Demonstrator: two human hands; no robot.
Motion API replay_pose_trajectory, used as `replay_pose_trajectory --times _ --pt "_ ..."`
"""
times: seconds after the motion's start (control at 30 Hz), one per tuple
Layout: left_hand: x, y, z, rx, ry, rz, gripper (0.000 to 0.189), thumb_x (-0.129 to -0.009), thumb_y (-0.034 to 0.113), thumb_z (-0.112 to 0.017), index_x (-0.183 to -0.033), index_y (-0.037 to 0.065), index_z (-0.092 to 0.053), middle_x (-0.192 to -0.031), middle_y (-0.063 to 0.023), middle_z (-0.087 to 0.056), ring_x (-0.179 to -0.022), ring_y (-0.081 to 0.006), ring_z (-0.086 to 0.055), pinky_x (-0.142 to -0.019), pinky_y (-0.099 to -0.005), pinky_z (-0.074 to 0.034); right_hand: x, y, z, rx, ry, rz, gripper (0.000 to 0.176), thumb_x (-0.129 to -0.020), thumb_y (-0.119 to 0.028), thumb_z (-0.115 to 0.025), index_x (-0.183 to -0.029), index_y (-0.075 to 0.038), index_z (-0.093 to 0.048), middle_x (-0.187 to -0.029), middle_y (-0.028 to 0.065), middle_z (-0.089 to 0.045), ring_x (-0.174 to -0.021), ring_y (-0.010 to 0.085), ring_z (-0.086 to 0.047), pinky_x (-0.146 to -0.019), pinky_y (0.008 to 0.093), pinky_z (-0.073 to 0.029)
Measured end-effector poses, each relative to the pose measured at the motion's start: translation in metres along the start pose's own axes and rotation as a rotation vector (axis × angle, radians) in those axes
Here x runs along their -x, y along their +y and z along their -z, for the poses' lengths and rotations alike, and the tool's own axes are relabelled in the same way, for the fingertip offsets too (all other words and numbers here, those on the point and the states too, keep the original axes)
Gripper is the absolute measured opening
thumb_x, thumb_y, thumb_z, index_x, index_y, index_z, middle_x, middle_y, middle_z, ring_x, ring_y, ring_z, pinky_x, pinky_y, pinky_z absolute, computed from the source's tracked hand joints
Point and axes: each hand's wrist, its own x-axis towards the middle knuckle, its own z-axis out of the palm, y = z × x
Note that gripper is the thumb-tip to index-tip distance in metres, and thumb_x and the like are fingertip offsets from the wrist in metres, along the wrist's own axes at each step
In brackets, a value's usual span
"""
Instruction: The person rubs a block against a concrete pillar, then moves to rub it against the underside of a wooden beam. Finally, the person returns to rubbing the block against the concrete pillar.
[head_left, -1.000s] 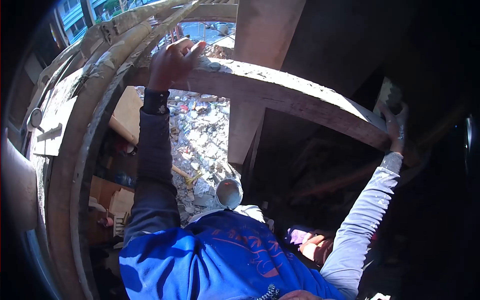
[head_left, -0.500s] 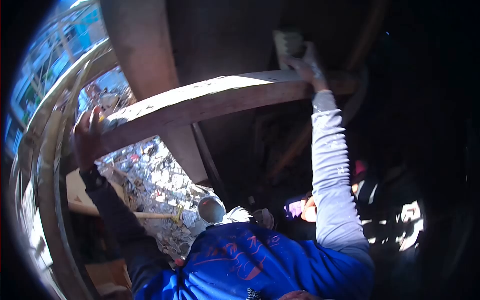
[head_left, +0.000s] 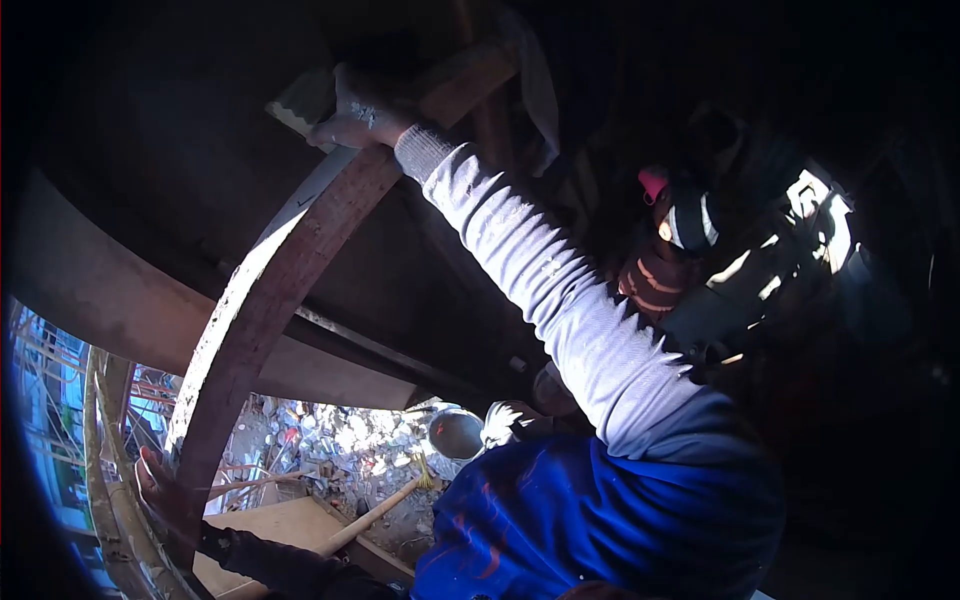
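Observation:
A long wooden beam (head_left: 285,265), sunlit along its upper face, slants across my view. At its lower end my left hand (head_left: 155,478) has its fingers around the beam's edge; part of that hand is in shadow. Near the upper end, my right hand (head_left: 362,115) is closed on a pale flat piece with a wavy edge (head_left: 303,103), whose exact kind I cannot make out. That piece is by the beam's upper face, and my right wrist lies close to the wood. Whether the piece touches the dark surface behind it is too dim to tell.
Below are a bucket (head_left: 456,434), rubble-strewn ground (head_left: 320,435), a pole (head_left: 368,516) and a board (head_left: 270,525). A broad curved panel (head_left: 130,290) runs behind the beam. Rough poles (head_left: 112,470) stand at the left. Striped cloth (head_left: 655,285) shows in the shade at right.
My view has turned, so the beam now slopes steeply instead of lying nearly level. Both hands appear farther left and my left hand lower. My right hand still grips the wavy-edged piece.

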Motion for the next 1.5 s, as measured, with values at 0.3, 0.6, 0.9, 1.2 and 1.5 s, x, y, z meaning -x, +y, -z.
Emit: replay_pose_trajectory --times 0.3,0.6,0.9,1.2,1.5 --pt "-0.018 -0.076 -0.011 -0.237 -0.058 -0.421 0.053 -0.086 0.012 -0.059 -0.135 0.006 -0.039 -0.118 -0.0204 -0.057 -0.107 -0.0365 -0.058 -0.09 -0.0419 -0.048 -0.001 0.002 -0.004 -0.009 0.007 -0.002 0.086 -0.059 -0.043 -0.084 -0.118 0.009 -0.049 -0.115 0.0269 -0.059 -0.108 0.0363 -0.06 -0.092 0.039 -0.049" --pt "0.004 0.008 -0.001 0.02 -0.015 0.011 0.063 -0.096 0.055 -0.041 -0.106 -0.003 -0.063 -0.096 -0.022 -0.065 -0.091 -0.037 -0.061 -0.084 -0.0432 -0.044 -0.002 0.002 -0.004 0.013 -0.011 0.003 0.087 -0.059 -0.044 -0.084 -0.118 0.009 -0.048 -0.115 0.0257 -0.06 -0.108 0.0365 -0.06 -0.092 0.0394 -0.049" --pt "0.0 0.0 -0.001 0.008 -0.014 0.004 0.062 -0.096 0.055 -0.042 -0.109 -0.002 -0.063 -0.103 -0.0209 -0.066 -0.098 -0.0356 -0.062 -0.087 -0.0428 -0.045 0.004 -0.005 0.004 -0.032 -0.034 -0.046 0.088 -0.059 -0.044 -0.083 -0.12 0.008 -0.047 -0.118 0.0253 -0.058 -0.111 0.0359 -0.058 -0.092 0.0406 -0.048" --pt "0.0 0.009 0.003 -0.05 -0.02 -0.01 0.062 -0.096 0.055 -0.041 -0.108 -0.001 -0.064 -0.104 -0.0195 -0.067 -0.099 -0.0344 -0.063 -0.088 -0.0417 -0.045 0.002 -0.002 0.003 -0.02 -0.026 -0.028 0.085 -0.06 -0.044 -0.083 -0.117 0.007 -0.048 -0.115 0.0251 -0.06 -0.108 0.0357 -0.06 -0.091 0.0404 -0.049" --pt "0.003 0.018 0.006 -0.104 -0.021 -0.027 0.06 -0.096 0.054 -0.042 -0.104 -0.001 -0.064 -0.093 -0.0216 -0.065 -0.089 -0.0383 -0.061 -0.082 -0.0437 -0.045 -0.003 0.005 -0.002 -0.015 -0.039 -0.032 0.084 -0.06 -0.043 -0.084 -0.116 0.008 -0.048 -0.113 0.0258 -0.06 -0.107 0.036 -0.06 -0.089 0.0402 -0.049"
